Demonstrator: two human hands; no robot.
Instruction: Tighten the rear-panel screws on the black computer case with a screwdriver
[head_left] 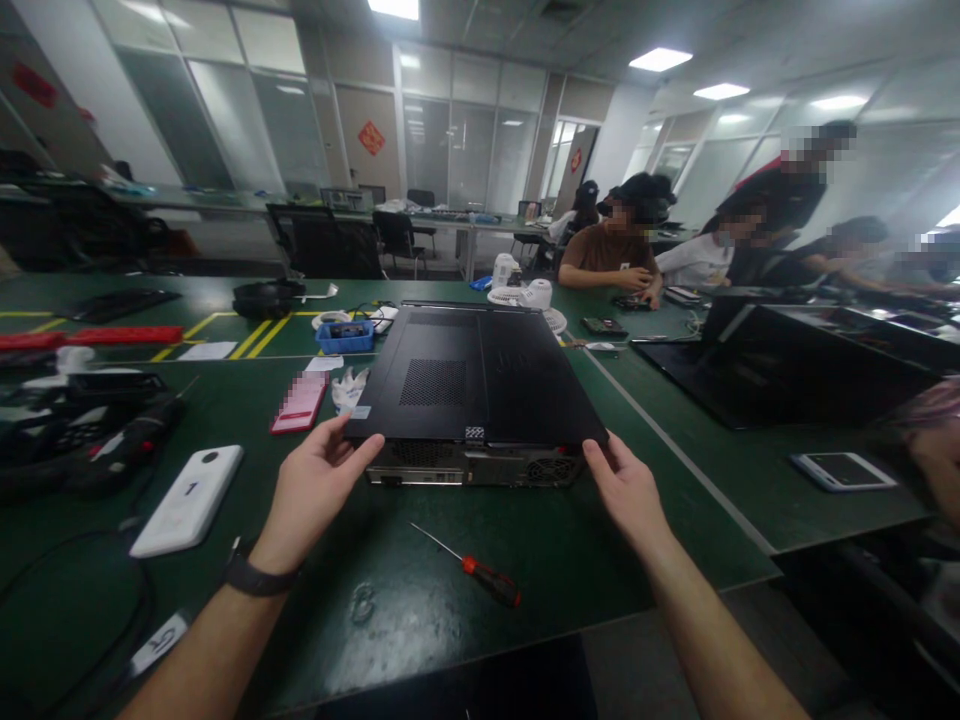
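A black computer case (525, 375) lies flat on the green table (300, 640), its back side with ports and a fan grille facing me. My left hand (322, 480) grips the near left corner of its cover, thumb on top and fingers at the side. At the near right corner, my right hand (622, 480) holds the cover the same way, its fingers partly hidden. Between my forearms, in front of the case, lies a screwdriver (487, 580) with a red and black handle.
Left of the case are a pink phone (300, 402), a blue tray (345, 337), a glove (349, 388) and a white power bank (187, 502). A phone (844, 472) and a black panel (720, 380) lie right. People sit at the back right.
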